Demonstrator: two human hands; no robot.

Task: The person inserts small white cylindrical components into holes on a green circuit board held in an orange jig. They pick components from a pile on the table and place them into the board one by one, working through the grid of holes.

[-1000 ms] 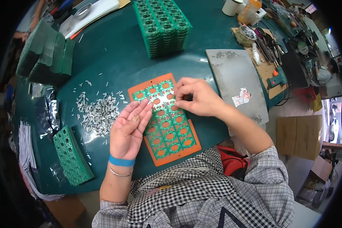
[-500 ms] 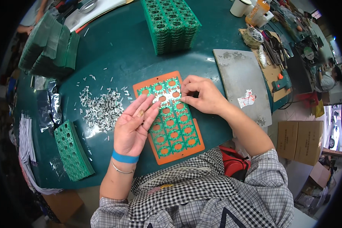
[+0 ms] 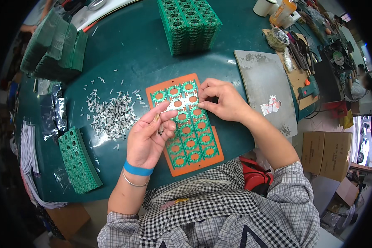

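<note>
Green circuit panel (image 3: 191,126) glossy; tabletop (image 3: 128,58) smooth, shiny; grey plate (image 3: 260,82) metallic, scuffed; apron (image 3: 211,208) woven cloth.

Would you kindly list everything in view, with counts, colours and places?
circuit panel: one, green, centre
backing board: one, orange, under panel
small parts: many, whitish, left centre
panel stacks: several, green, top and left
plate: one, grey, right
bags: count unclear, dark, left
cables: many, white, left
tools: several, mixed colours, right
bottle: one, orange, upper right
cartons: several, brown, off table
table: one, green, beneath
left hand: one, bare, over panel's left
right hand: one, bare, at panel's right
</note>
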